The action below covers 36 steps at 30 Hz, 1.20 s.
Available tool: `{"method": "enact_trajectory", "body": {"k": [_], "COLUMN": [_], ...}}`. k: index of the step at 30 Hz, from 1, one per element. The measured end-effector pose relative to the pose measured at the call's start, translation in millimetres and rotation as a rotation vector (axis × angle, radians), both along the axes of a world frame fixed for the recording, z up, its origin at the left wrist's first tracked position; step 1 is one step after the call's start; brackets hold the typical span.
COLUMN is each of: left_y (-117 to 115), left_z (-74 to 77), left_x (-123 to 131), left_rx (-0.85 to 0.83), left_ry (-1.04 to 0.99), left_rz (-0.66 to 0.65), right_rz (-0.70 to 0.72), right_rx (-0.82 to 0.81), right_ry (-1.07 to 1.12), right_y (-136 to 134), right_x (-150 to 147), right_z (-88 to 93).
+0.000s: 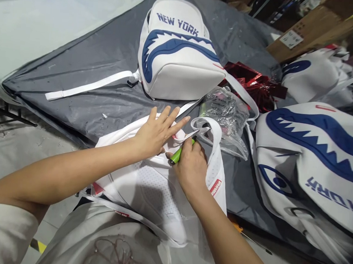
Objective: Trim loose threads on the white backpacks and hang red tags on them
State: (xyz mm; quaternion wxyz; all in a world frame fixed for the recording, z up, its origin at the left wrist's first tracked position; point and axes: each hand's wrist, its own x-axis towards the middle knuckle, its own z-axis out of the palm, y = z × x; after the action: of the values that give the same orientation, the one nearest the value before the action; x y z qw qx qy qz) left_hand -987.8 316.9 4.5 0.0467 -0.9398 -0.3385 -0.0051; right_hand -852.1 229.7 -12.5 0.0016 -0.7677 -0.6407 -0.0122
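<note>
A white backpack (150,185) lies against my lap and the table's edge, its dotted back panel and straps facing up. My left hand (161,133) rests on its upper part with the fingers spread. My right hand (191,160) is closed around a green pen-like tool (177,155) with a dark end; its exact kind I cannot make out. Just beyond the right fingers, a white strap (216,136) loops up from the backpack. A red-and-white label (215,187) sits on the strap below the loop.
A finished-looking white backpack (179,75) with blue shark teeth lies ahead on the grey cloth (94,64). More backpacks (306,142) are at the right. Clear plastic bags (227,115), red foil (253,83) and a cardboard box (306,32) lie around. An orange-handled screwdriver-like tool (236,226) lies below.
</note>
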Motion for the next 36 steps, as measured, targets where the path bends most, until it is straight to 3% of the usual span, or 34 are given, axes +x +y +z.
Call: {"method": "enact_trajectory", "body": {"k": [5,8,12,15,20,26,32,36], "left_y": [-2,-3,-3,-3,-2,-2,-2,-1], "left_z": [1.3,2.1,3.0,2.4,0.5,1.0,1.1,-0.3], "left_x": [-3,-2,-2,-1,0,0,-1,-1], "left_rx": [0.000,0.004,-0.001,-0.001,0.021,0.000,0.014,0.004], "left_ry": [0.007,0.011,0.021,0.028,0.029,0.011,-0.001,-0.015], "left_rz": [0.020,0.024,0.030,0.035,0.026,0.026,0.013,0.016], "right_rz": [0.148,0.163,0.127,0.188,0.346,0.525,0.558,0.512], "right_rx": [0.167,0.254,0.142,0.008,-0.191,-0.094,-0.068,-0.165], "right_ry": [0.059,0.287,0.743,0.891,0.802,0.695,0.628,0.558], "right_y": [-31,-53,-53,-32,-8,-4,-1,0], "right_x": [16,21,20,25,39,37,29,26], "right_z": [20.8,36.6,39.1,31.2,32.3,36.2,38.8,46.4]}}
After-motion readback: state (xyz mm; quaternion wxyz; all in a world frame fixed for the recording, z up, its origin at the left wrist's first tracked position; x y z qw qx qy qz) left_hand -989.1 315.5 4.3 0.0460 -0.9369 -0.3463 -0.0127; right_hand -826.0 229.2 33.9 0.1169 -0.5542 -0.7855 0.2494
